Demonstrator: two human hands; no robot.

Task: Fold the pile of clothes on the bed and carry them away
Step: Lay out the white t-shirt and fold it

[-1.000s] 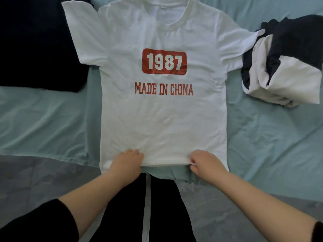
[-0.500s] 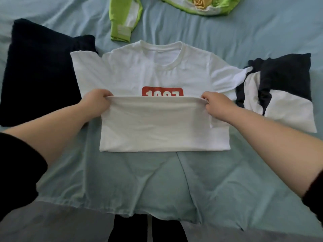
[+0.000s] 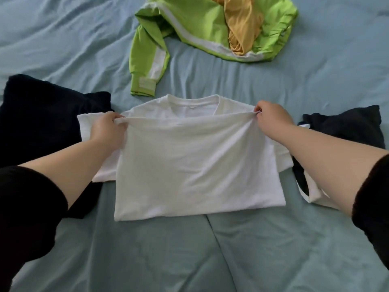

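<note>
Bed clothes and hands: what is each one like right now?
white T-shirt: folded up, hem near collar
left hand: shut on hem
right hand: shut on hem
green jacket: crumpled, unfolded
yellow garment: bunched on jacket
dark garment: folded
black-and-white garment: folded

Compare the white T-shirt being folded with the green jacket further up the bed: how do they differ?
The white T-shirt lies flat, its hem pinched up by the left hand and right hand; the green jacket lies crumpled and untouched. The T-shirt is plain white on this side; the jacket has white stripes. Both rest on the blue bedsheet.
</note>
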